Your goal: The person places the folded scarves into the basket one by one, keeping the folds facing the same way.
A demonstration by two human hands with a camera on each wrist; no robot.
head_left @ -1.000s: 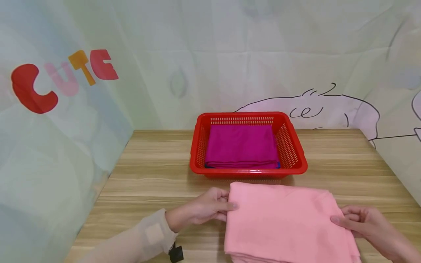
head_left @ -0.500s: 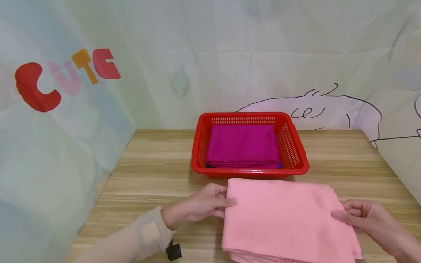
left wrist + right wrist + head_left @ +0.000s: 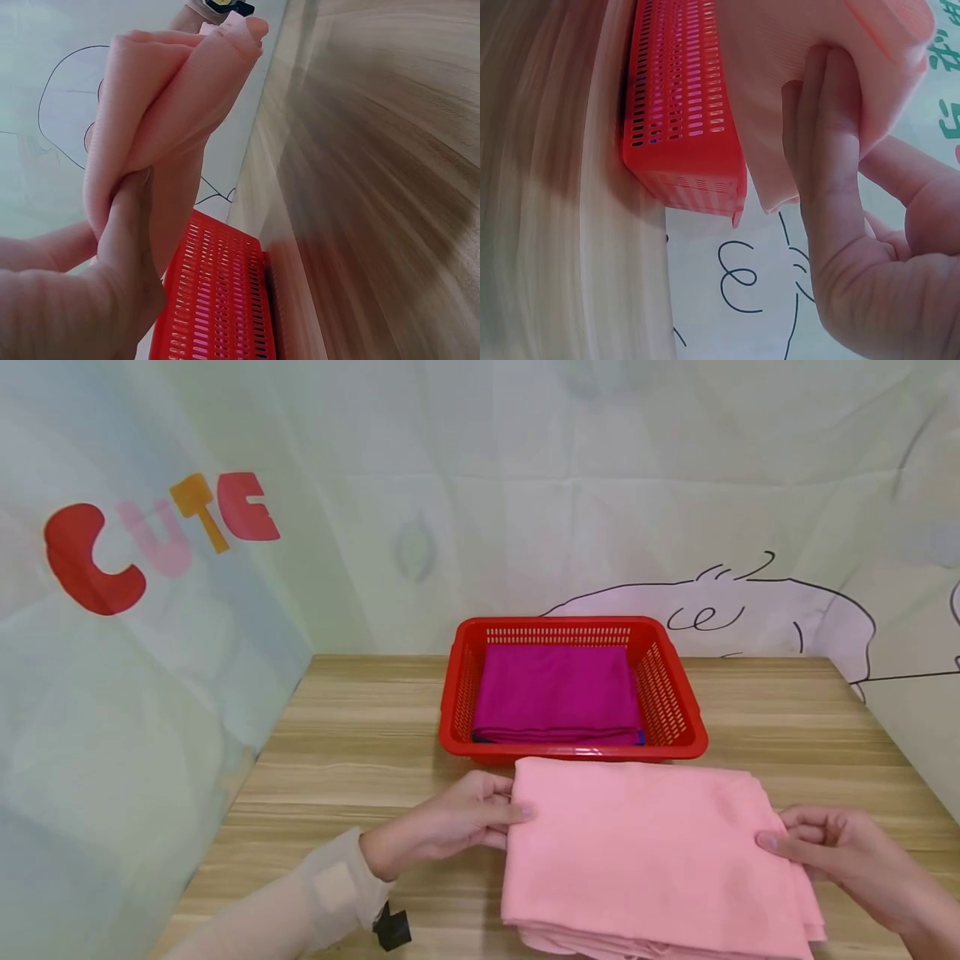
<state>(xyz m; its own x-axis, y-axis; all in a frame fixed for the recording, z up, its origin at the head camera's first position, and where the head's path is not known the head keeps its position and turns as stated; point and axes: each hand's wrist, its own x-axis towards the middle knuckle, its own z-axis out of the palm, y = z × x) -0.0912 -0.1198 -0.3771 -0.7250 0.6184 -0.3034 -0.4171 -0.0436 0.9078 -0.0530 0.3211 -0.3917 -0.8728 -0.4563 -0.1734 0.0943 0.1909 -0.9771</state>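
A folded pink cloth (image 3: 645,852) is held up above the table between both hands, in front of the basket. My left hand (image 3: 465,818) pinches its left edge, thumb on top and fingers underneath; the left wrist view shows the folded layers of the cloth (image 3: 172,120) over those fingers. On the opposite edge my right hand (image 3: 847,852) pinches the cloth the same way, its fingers (image 3: 832,142) beneath the fabric in the right wrist view. Behind the cloth stands a red plastic basket (image 3: 573,752) with slotted walls. Inside it lies a folded magenta cloth (image 3: 555,693), with dark and blue edges showing beneath.
The wood-grain table (image 3: 360,718) runs back to a printed curtain (image 3: 375,527) with cartoon lines and coloured letters. More curtain closes off the left and right sides. A small black piece (image 3: 392,928) hangs by the left wrist.
Both hands have moved the pink cloth slightly forward and to the left, nearer the basket, so its far edge now overlaps the basket's front in the head view. Both grips are unchanged.
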